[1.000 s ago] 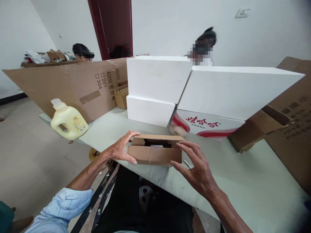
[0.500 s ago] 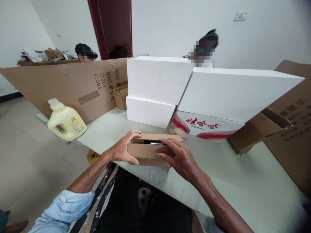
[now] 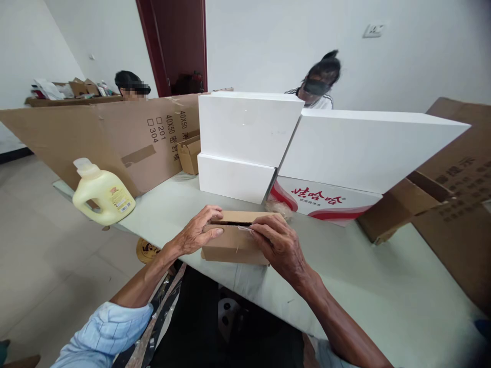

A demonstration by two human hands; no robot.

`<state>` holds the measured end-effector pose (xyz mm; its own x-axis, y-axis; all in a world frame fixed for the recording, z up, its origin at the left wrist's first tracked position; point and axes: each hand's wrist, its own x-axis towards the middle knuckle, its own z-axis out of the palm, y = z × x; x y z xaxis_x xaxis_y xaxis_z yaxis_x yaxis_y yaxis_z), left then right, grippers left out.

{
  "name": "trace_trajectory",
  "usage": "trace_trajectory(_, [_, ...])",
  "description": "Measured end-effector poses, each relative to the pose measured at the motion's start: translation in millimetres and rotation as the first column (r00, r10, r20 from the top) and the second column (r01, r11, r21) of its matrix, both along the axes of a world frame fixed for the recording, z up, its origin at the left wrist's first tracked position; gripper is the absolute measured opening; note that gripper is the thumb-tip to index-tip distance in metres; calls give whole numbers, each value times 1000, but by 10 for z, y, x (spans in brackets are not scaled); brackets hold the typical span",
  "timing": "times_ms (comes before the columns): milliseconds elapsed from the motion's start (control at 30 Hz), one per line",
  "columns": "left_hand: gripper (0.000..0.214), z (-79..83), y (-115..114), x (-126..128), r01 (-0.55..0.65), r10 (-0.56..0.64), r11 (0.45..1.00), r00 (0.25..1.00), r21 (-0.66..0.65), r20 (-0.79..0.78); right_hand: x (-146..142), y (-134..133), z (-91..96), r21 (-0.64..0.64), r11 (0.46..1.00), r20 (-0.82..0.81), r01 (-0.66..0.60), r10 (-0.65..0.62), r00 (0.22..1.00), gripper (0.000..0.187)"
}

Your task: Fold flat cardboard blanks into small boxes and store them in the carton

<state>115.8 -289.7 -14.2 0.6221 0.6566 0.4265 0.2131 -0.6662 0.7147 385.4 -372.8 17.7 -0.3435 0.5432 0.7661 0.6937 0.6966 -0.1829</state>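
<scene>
A small brown cardboard box [image 3: 233, 248] sits at the near edge of the table, its top flaps folded inward with a narrow dark slit between them. My left hand [image 3: 199, 230] grips the box's left end, thumb on the near flap and fingers on the far side. At the right end, my right hand [image 3: 274, 237] is closed on the flaps, thumb and fingers pinching near the slit. A bit of clear film or tape shows by the right fingertips; I cannot tell which. What lies inside the box is hidden.
White boxes [image 3: 245, 128] are stacked behind, above a red-and-white carton [image 3: 326, 199]. A pale yellow jug [image 3: 103, 197] stands at the table's left edge. An open cardboard box [image 3: 406, 204] is at right. Two people sit beyond; large cardboard [image 3: 111, 143] stands left.
The box's top flaps have come closer together, narrowing the opening. My left thumb has moved up onto the near flap, and my right fingers have drawn in to a pinch.
</scene>
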Motion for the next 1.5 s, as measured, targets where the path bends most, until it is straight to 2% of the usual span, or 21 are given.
trace_trajectory(133, [35, -91, 12, 38, -34, 32, 996, 999, 80, 30, -1, 39, -57, 9, 1000, -32, 4, -4, 999, 14])
trace_trajectory(267, [46, -51, -32, -11, -10, 28, 990, 992, 142, -120, 11, 66, -95, 12, 1000, -39, 22, -22, 999, 13])
trace_trajectory(300, [56, -24, -49, -31, 3, 24, 988, 985, 153, -173, 18, 70, -98, 13, 1000, -38, 20, -20, 999, 13])
trace_trajectory(400, [103, 49, -88, -76, 35, 24, 982, 951, 185, -310, 49, 80, -88, -5, 1000, -20, -4, 4, 1000, 12])
trace_trajectory(467, [112, 74, -100, -79, 40, 33, 979, 937, 201, -347, 73, 85, -67, -42, 999, -4, -15, 15, 1000, 13])
trace_trajectory(667, [109, 77, -92, -27, 35, 33, 981, 937, 188, -347, 98, 83, -6, -110, 994, 63, 12, -5, 998, 18])
trace_trajectory(933, [104, 66, -89, -22, 34, 23, 988, 928, 148, -372, 51, 119, -55, 19, 997, 125, 78, -80, 989, 20])
trace_trajectory(1033, [104, 37, -71, -33, 36, 23, 989, 923, 145, -383, 49, 140, -62, 26, 999, 113, 40, -43, 993, 19])
trace_trajectory(1167, [103, -13, -36, -45, 40, 22, 987, 925, 155, -378, 66, 152, -62, -20, 1000, 43, -16, 17, 999, 21])
trace_trajectory(1300, [105, -42, -14, -45, 44, 13, 988, 930, 147, -367, 132, 144, -33, -139, 988, -1, -59, 59, 998, 15])
trace_trajectory(1400, [104, -44, -9, -46, 50, 4, 989, 930, 139, -367, 183, 155, -6, -214, 977, 82, -20, 38, 996, 38])
trace_trajectory(1433, [103, -44, -9, -48, 52, 2, 989, 930, 138, -366, 191, 166, -2, -223, 975, 117, -1, 28, 993, 41])
trace_trajectory(1500, [102, -44, -8, -51, 53, 1, 989, 934, 140, -358, 187, 195, -5, -206, 979, 162, 11, 23, 986, 34])
